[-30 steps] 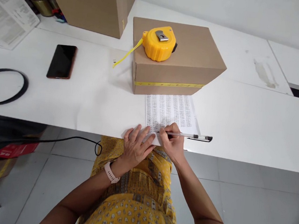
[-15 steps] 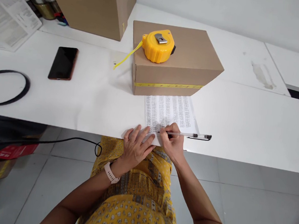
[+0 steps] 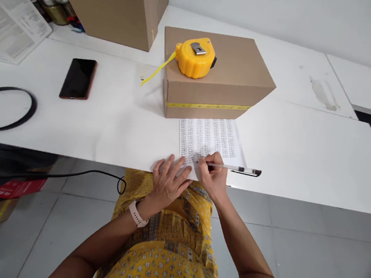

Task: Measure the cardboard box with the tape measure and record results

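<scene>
My right hand is closed around a clear pen with a black cap on its back end, the pen lying nearly level. Its tip meets a sheet of paper filled with columns of small dark marks. Flat on the sheet's lower left corner and the table edge rests my left hand, fingers spread, holding nothing. The far end of the paper reaches the foot of a brown cardboard box banded with yellow tape. On top of that box sits a yellow tape measure, its strip end hanging off the left side.
A dark phone and a curved black strap lie on the white table to the left. Behind them stands a larger cardboard box. A black cable loops below the table's front edge.
The pen tip has shifted very slightly on the paper. Both hands otherwise keep their places, and the box and tape measure look unmoved.
</scene>
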{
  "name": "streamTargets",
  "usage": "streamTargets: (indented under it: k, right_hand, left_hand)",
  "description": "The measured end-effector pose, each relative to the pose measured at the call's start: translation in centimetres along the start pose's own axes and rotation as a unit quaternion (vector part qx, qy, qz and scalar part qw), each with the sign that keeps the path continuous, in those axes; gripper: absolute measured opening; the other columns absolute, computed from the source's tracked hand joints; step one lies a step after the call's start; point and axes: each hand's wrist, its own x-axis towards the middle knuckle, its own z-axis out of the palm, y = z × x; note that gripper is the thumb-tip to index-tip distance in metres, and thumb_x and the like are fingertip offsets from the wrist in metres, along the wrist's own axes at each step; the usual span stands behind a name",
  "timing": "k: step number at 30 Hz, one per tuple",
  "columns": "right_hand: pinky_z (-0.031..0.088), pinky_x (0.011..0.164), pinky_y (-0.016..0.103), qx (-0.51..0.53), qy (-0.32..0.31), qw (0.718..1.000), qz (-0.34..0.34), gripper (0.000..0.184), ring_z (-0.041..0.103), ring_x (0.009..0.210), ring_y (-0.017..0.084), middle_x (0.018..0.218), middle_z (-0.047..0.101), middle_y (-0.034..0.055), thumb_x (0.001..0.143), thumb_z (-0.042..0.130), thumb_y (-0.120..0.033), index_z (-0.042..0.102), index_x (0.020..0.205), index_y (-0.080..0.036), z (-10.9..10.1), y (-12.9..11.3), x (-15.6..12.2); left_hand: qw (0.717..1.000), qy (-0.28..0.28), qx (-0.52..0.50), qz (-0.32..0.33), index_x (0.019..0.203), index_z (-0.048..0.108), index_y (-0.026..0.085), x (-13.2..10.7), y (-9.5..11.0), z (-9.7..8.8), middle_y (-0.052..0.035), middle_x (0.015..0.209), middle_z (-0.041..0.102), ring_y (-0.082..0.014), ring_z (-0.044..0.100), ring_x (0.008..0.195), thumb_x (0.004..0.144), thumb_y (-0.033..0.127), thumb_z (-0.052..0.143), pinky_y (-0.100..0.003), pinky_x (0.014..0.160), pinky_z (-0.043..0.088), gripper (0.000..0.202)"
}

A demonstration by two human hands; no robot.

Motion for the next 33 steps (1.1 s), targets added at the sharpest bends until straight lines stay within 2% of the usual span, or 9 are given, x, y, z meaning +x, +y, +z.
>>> streamTargets:
  k: [14,23,33]
  right_hand:
    - [0.034,0.049,0.024,0.01,0.007,1.0,0.014,0.028,0.039,0.052,0.01,0.055,0.041,-0.0071,0.085,0.063,-0.031,0.043,0.067,-0.024,-0.07,-0.28,0.1]
    - [0.032,0.049,0.024,0.013,0.005,1.0,0.013,0.029,0.038,0.052,0.01,0.055,0.038,-0.0074,0.085,0.062,-0.029,0.041,0.067,-0.024,0.0,-0.35,0.0]
    - [0.032,0.05,0.024,0.017,-0.009,0.999,0.033,0.027,0.039,0.053,0.011,0.055,0.041,-0.0067,0.084,0.062,-0.029,0.043,0.066,-0.024,-0.99,-0.42,0.68]
  left_hand:
    - [1.0,0.0,-0.009,0.0,0.123,0.068,0.026,-0.17,-0.06,0.13,-0.0097,0.13,0.07,-0.0319,0.049,0.137,0.093,0.037,0.068,-0.049,0.111,0.03,0.033]
    - [1.0,0.008,-0.006,0.002,0.119,0.07,0.024,-0.05,-0.03,0.09,-0.0098,0.129,0.071,-0.0322,0.052,0.132,0.093,0.038,0.068,-0.049,0.109,0.032,0.03]
    - [1.0,-0.008,-0.006,0.002,0.122,0.068,0.028,-0.18,-0.11,0.04,-0.0084,0.132,0.069,-0.0308,0.047,0.137,0.093,0.039,0.067,-0.048,0.113,0.029,0.031]
